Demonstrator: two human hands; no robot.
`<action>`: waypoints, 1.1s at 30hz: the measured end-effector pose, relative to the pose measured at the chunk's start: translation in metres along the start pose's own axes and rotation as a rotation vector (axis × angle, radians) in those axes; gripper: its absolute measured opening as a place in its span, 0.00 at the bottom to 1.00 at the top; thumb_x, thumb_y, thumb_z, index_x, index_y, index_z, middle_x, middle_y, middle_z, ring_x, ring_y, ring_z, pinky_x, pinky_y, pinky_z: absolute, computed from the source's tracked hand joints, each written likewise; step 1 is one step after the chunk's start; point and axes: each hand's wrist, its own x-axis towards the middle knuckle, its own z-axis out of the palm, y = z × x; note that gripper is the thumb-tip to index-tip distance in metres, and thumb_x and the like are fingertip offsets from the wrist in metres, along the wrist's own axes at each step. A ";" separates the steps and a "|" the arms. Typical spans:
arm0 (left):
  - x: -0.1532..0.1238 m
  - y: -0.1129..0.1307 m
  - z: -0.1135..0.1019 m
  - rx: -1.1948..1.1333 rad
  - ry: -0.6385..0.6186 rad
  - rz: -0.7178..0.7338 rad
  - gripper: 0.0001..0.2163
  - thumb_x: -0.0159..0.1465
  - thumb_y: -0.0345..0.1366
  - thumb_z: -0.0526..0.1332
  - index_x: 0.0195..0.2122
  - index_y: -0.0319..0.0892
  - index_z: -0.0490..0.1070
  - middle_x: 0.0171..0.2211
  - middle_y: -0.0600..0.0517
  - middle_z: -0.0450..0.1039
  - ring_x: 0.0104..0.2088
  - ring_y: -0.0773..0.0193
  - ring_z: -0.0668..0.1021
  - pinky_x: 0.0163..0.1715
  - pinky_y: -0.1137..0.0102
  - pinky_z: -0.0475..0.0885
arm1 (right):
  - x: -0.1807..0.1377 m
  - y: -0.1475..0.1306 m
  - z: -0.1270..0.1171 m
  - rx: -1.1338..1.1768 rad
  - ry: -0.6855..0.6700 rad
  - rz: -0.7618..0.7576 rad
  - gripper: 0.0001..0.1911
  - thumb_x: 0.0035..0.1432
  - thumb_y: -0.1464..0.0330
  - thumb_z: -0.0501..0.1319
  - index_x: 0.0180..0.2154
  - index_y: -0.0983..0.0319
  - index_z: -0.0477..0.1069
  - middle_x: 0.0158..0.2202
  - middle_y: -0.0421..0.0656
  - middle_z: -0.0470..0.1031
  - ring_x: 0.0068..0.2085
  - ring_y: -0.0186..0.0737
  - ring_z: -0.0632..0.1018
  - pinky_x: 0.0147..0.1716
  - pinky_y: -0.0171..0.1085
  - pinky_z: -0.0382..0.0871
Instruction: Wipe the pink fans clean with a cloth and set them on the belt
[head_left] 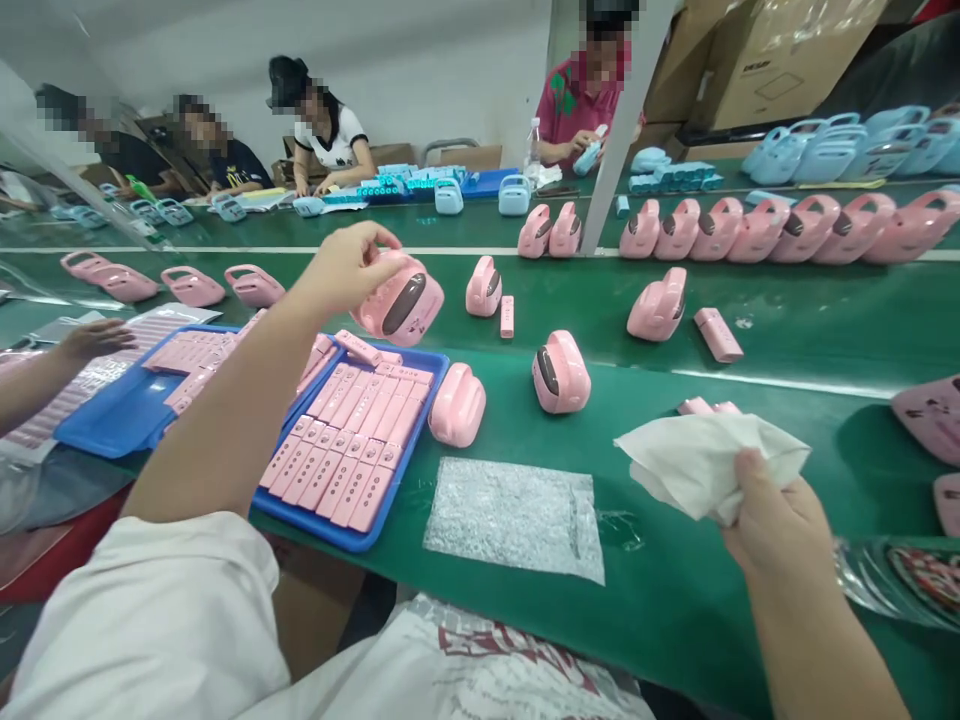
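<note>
- The green worktop point(675, 590) carries everything; the blue tray point(341, 537) at its near edge is the landmark for what follows.
- The blue tray is packed with rows of pink strips point(352, 440). A second blue tray point(112, 420) overlaps its left side, and a co-worker's hand point(94, 338) rests beyond that.
- A far row of pink units point(757, 228) stands well beyond the tray and to its right.
- A flat bubble-wrap bag point(514, 515) lies just right of the tray's near corner, with nothing on it.
- The white cloth point(701, 460) is well to the right of the tray, bunched and clamped in the right hand point(772, 520), whose fingers are closed round its lower edge.
- The pink casing point(401, 300) is lifted above the tray's far edge, its dark oval panel facing the camera. The left hand point(341, 268) grips it from above with curled fingers.
- Two loose pink units wait on the worktop: one point(457, 403) lying against the tray's right rim, another point(561, 372) upright further right.
- Judging progress: the casing is picked up and the cloth is ready, but the two are well apart. No contact between them has been made yet, and the nearby units look untouched.
</note>
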 end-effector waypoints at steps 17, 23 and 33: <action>-0.156 0.130 0.112 -0.683 -0.460 0.112 0.10 0.65 0.40 0.59 0.43 0.40 0.73 0.40 0.51 0.78 0.40 0.63 0.77 0.42 0.66 0.73 | -0.060 0.056 -0.010 -0.307 -0.022 -0.038 0.23 0.54 0.50 0.65 0.38 0.63 0.77 0.39 0.46 0.80 0.42 0.46 0.80 0.39 0.42 0.76; -0.205 0.091 0.139 -0.742 -0.111 0.143 0.24 0.62 0.50 0.63 0.56 0.46 0.65 0.53 0.46 0.70 0.54 0.55 0.73 0.52 0.60 0.73 | -0.058 0.074 0.029 -0.191 -0.088 -0.027 0.22 0.57 0.50 0.61 0.40 0.62 0.75 0.40 0.46 0.80 0.48 0.45 0.80 0.43 0.41 0.77; -0.241 0.074 0.196 -0.831 -0.112 0.123 0.40 0.54 0.50 0.71 0.64 0.48 0.53 0.60 0.43 0.65 0.60 0.48 0.72 0.60 0.54 0.68 | -0.093 0.101 0.044 -0.719 -0.627 -0.836 0.30 0.70 0.68 0.47 0.70 0.56 0.45 0.66 0.49 0.63 0.67 0.46 0.63 0.65 0.51 0.61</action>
